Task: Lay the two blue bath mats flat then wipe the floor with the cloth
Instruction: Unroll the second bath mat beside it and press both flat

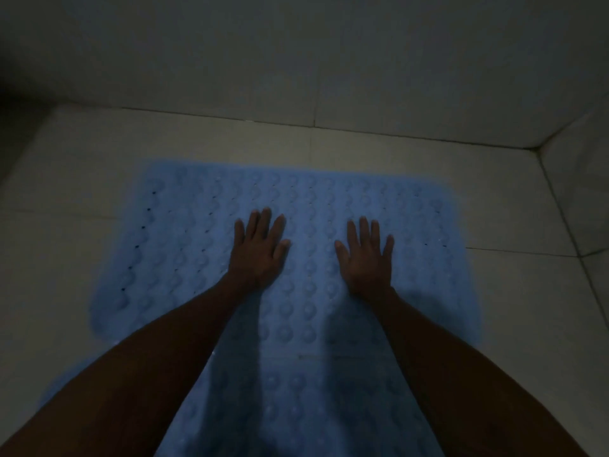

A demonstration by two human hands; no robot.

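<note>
A blue bath mat (184, 245) with rows of round bumps and small holes lies flat on the pale tiled floor (66, 199). A faint seam crosses it near the bottom, where a second blue mat (296, 400) seems to continue toward me. My left hand (258, 250) rests palm down on the far mat, fingers spread. My right hand (367, 257) lies flat beside it, also with fingers apart. Neither hand holds anything. No cloth is in view.
The room is dim. A tiled wall (296, 61) rises just behind the mat. A second wall (580, 179) meets it in the corner at the right. Bare floor tiles lie left and right of the mat.
</note>
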